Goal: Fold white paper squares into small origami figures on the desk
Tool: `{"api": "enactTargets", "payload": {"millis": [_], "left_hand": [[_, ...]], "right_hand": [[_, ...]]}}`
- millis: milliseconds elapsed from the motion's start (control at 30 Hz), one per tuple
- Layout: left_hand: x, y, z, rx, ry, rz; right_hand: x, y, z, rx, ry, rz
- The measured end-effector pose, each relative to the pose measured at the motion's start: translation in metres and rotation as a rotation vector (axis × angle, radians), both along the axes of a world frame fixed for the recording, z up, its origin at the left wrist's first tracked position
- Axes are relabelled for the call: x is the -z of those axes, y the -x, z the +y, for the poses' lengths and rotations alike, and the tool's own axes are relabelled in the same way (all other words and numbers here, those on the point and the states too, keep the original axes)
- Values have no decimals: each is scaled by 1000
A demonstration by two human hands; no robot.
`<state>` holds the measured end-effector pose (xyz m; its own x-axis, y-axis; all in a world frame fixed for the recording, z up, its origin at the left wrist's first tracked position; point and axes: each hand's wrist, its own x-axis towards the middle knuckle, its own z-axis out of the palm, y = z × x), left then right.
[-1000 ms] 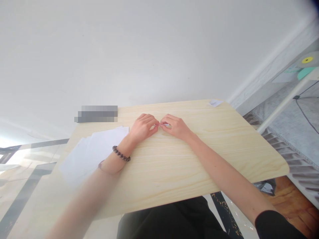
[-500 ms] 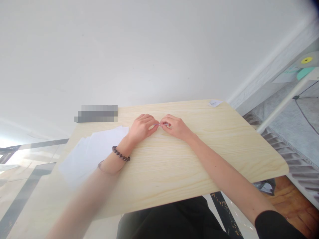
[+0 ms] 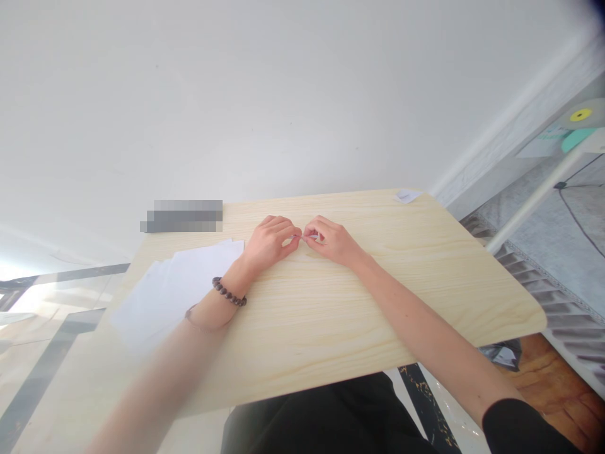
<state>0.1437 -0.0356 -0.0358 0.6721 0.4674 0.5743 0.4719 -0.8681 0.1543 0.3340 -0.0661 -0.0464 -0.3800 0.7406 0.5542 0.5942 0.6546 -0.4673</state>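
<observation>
My left hand [image 3: 273, 241] and my right hand [image 3: 334, 241] meet over the middle of the wooden table [image 3: 321, 328]. Thumb and fingers of both are closed in a pinch on a small folded piece of paper [image 3: 312, 237], pale and thin. Most of it is hidden behind the fingertips, so its full shape cannot be made out. White sheets of paper [image 3: 198, 271] lie overlapping by my left wrist, which wears a dark beaded bracelet [image 3: 229, 292].
A small folded white paper [image 3: 408, 196] lies at the table's far right corner. At the far left corner is a blurred-out grey object [image 3: 184, 216]. A white wall [image 3: 293, 101] rises behind the table. A dark plastic bag [image 3: 503, 354] sits on the floor at right.
Both hands keep their pinch on the paper in nearly the same place. Only a very slight shift of the fingers shows.
</observation>
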Motion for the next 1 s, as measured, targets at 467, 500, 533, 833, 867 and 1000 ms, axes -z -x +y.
{"api": "enactTargets", "payload": {"millis": [467,500,533,833,867,1000], "left_hand": [[2,1,0,14,-30,0],[2,1,0,11,-34,3],[2,0,0,10,-37,6],[0,-1,0,35,-41,43],[0,-1,0,33,-41,43],[0,-1,0,19,-47,41]], "right_hand": [[-2,0,-1,-33,4,-20],[-2,0,-1,-35,-1,-20],[-2,0,-1,-40,-5,-22],[-8,-6,-1,-16,29,-115],[-9,-7,-1,-11,33,-122],[-10,-8,-1,-9,45,-120]]}}
